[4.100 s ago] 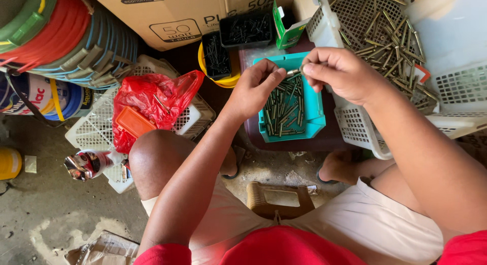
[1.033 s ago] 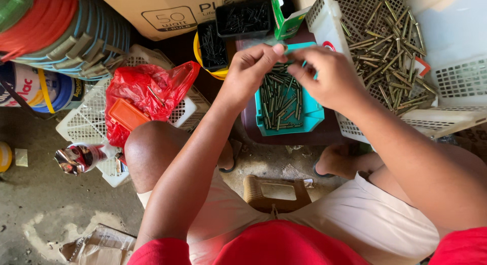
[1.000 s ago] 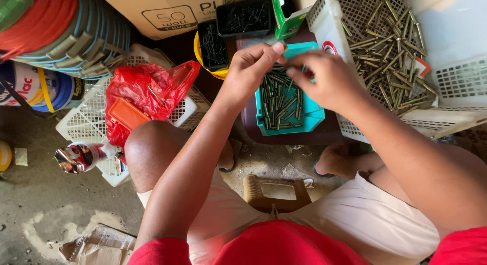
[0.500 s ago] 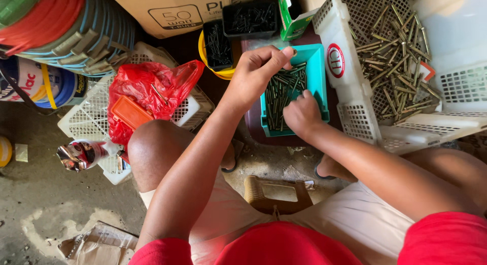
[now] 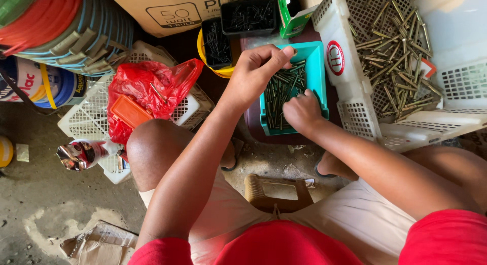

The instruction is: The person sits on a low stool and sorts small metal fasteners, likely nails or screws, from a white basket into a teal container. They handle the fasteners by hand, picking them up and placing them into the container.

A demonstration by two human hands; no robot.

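A teal plastic tray (image 5: 317, 67) holds several dark metal bolts (image 5: 282, 90). My left hand (image 5: 255, 75) hovers over the tray's left side, fingers curled with the thumb and fingertips pinched together near the top edge; whether a small part sits between them is unclear. My right hand (image 5: 303, 112) is down in the tray's lower right part, fingers tucked among the bolts. A white slotted basket (image 5: 350, 77) to the right holds several brass-coloured bolts (image 5: 393, 52).
Two black trays of dark screws (image 5: 247, 16) sit beyond the teal tray, one on a yellow tub (image 5: 217, 71). A green box (image 5: 291, 19), a cardboard box, a red plastic bag (image 5: 147, 95) on a white basket, stacked coloured buckets and a brown stool (image 5: 276, 194) surround me.
My right hand dropped from meeting the left hand above the tray into the tray's lower right part. The left hand stayed raised over the tray.
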